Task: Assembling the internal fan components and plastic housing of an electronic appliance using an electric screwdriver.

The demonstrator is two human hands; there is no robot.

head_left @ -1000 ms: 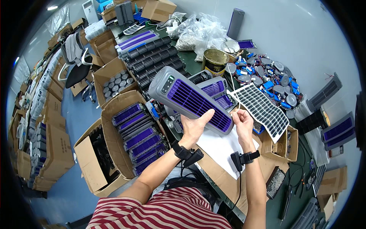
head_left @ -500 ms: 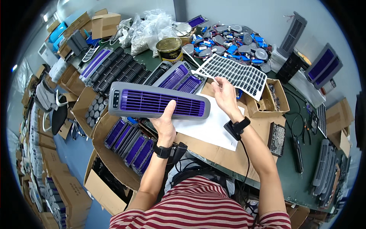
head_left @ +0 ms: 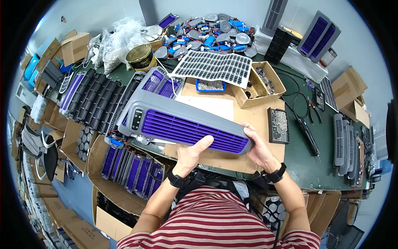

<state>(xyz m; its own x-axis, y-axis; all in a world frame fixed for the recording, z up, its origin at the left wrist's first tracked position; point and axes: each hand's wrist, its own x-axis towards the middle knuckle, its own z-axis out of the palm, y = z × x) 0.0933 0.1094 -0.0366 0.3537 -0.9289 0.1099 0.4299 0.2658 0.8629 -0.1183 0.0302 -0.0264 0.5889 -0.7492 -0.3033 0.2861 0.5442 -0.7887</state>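
Currently held, item one: my left hand [head_left: 191,154] grips the near edge of a long grey fan housing with a purple grille [head_left: 184,126], thumb up over the grille, fingers hidden beneath; my right hand [head_left: 258,146] cups its right end, fingers wrapped round the corner. The housing sits level across both hands, just above a cardboard sheet [head_left: 248,120] on the green bench [head_left: 306,166]. Item two, just beyond the housing: a white paper sheet [head_left: 209,106], then a small blue tray of tiny parts [head_left: 210,85] and an open cardboard box of small hardware [head_left: 261,83]. Item three, further out: a white perforated mat with dark pads [head_left: 215,66], lying flat, apart from both hands. Item four, right of my right hand: a black tray of screws [head_left: 278,124] and a black powered screwdriver [head_left: 306,133] with its cable. Item five, left of and below my left hand: a carton of purple grille panels [head_left: 130,170], standing on edge. Step in hand, by my judgement: inspecting or positioning the housing before fitting. The next move would call for laying it steadily on the cardboard, keeping it level, and freeing one hand for parts or driver.
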